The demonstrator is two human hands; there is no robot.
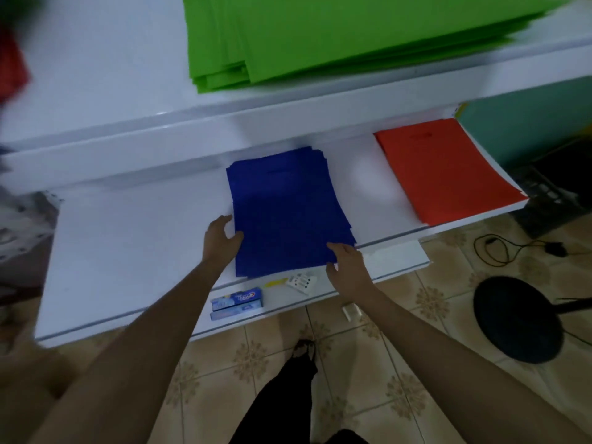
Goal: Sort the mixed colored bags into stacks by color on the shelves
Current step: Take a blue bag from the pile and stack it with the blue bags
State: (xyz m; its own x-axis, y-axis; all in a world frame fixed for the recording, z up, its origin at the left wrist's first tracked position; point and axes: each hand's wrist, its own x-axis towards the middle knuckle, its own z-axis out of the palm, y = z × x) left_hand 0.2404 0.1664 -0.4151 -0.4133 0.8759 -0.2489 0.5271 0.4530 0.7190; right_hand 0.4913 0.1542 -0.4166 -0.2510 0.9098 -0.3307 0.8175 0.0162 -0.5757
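A stack of blue bags [285,206] lies flat on the white middle shelf [128,245]. My left hand [221,238] touches the stack's left edge, thumb on the top bag. My right hand [347,265] rests on the stack's near right corner, fingers lying over the blue. A stack of red bags [445,168] lies further right on the same shelf. A thick stack of green bags [336,33] sits on the top shelf [112,75]. Something red [11,72], blurred, shows at the far left edge.
On the lower shelf [394,261] lie a toothpaste box [237,304] and a small white pack [301,282]. A black round stool or fan base [517,318] and a black cable [499,251] are on the tiled floor at right. My leg in black stands below.
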